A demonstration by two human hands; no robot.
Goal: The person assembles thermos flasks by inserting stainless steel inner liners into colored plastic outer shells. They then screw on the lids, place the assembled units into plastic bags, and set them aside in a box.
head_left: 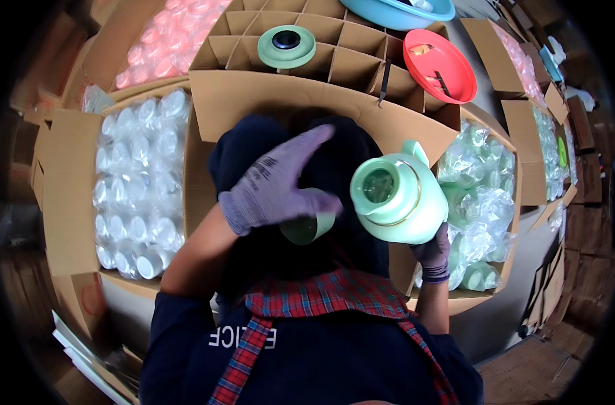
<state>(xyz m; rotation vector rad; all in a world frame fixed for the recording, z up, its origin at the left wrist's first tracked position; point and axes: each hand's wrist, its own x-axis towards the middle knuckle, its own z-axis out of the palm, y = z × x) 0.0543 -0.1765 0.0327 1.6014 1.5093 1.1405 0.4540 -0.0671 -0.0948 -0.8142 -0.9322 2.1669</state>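
Holding a green jug body [402, 199] right hand [434, 258], lid [307, 228] left hand [275, 187].

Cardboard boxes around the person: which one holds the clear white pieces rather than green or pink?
The box at the person's left, packed with rows of clear white pieces. The right box holds green bagged items; the upper-left one holds pink.

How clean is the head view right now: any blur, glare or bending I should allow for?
Head view: the left hand is slightly motion-blurred; the green jug in the right hand is sharp; glare whitens the bagged clear pieces; carton edges bend toward the dark fisheye rim.
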